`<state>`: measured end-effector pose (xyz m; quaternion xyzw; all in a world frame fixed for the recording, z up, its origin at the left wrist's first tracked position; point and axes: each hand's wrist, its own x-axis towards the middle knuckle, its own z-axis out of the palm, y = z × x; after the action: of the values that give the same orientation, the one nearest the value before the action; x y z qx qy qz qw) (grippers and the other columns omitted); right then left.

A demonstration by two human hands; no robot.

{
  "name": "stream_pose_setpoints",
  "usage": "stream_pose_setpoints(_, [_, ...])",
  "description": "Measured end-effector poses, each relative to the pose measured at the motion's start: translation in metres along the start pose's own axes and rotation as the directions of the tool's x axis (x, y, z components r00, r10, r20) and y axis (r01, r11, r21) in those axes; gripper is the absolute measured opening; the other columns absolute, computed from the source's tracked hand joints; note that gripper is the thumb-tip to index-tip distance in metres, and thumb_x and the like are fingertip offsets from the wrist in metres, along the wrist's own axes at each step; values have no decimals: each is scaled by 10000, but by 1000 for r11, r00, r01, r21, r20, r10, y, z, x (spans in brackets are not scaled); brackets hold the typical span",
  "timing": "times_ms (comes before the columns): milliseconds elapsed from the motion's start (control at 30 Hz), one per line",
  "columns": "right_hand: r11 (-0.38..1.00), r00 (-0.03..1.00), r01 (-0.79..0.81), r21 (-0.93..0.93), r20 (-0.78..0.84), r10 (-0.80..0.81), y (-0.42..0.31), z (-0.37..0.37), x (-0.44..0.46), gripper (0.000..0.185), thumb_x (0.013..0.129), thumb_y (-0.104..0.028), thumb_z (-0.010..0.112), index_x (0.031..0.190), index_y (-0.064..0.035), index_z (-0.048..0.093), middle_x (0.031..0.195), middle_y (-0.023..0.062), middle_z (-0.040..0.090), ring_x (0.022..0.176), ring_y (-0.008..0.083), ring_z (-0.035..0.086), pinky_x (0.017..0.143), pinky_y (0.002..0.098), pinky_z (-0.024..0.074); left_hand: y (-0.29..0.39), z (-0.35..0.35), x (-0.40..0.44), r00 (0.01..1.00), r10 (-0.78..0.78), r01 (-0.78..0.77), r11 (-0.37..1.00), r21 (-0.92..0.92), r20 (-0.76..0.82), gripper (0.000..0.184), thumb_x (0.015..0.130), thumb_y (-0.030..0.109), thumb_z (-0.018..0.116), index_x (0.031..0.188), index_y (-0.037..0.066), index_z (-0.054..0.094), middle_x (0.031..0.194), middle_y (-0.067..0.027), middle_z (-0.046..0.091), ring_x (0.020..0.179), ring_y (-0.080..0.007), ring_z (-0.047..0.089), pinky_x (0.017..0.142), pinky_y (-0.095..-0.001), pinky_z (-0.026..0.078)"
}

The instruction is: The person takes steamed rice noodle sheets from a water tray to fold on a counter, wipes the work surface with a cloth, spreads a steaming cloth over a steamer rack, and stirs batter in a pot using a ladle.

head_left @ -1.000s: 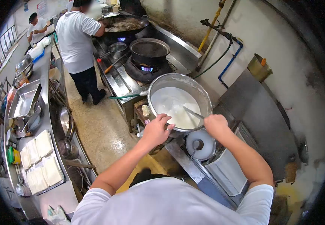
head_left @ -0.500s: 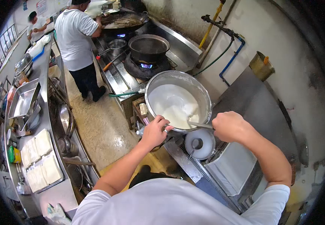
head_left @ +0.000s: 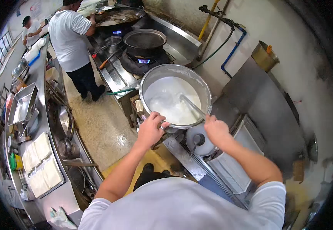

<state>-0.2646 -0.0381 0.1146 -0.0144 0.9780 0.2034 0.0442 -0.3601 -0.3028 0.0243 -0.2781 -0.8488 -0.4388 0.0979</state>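
Observation:
A large metal pot (head_left: 178, 69) of white liquid (head_left: 164, 94) stands in front of me. At its near left rim, my left hand (head_left: 151, 129) is closed over the edge, a ring on one finger. My right hand (head_left: 215, 129) wraps round the handle of a long metal stirring utensil (head_left: 192, 105), which slants over the right rim into the liquid. The utensil's working end is hidden under the surface. Just below the pot sits a white bowl (head_left: 208, 147) with a ladle (head_left: 199, 138) in it.
A lit burner heats a dark pot (head_left: 145, 40) beyond; a co-worker (head_left: 69, 38) stands at a wok (head_left: 118, 19). Another person (head_left: 31, 30) is farther back. The left counter holds metal trays (head_left: 22, 105) and white slabs (head_left: 45, 178). A white rectangular container (head_left: 231, 174) is at right.
The utensil has swung from lying low across the right rim to a steeper slant into the liquid. My right hand moved with it; my left stays on the rim. The view shifted slightly.

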Motion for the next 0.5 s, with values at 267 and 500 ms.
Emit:
stream_pose_setpoints(267, [989, 678, -48, 141, 732, -71, 50, -122, 62, 200, 856, -107, 631, 888, 73, 712, 774, 202, 719, 681, 300, 721, 582, 449, 557, 4, 0, 0, 999, -32, 31, 999, 26, 11, 288, 921, 325, 733, 1069, 80, 717, 1091, -80, 654, 840, -297, 696, 741, -404, 556])
stream_pose_setpoints(500, [705, 697, -394, 590, 692, -189, 44, -93, 59, 332, 977, -240, 635, 753, 5, 643, 596, 73, 582, 437, 161, 494, 394, 358, 386, 2, 3, 1, 999, -21, 22, 999, 27, -28, 261, 924, 301, 734, 1062, 82, 718, 1096, -81, 651, 837, -296, 693, 741, -402, 551])
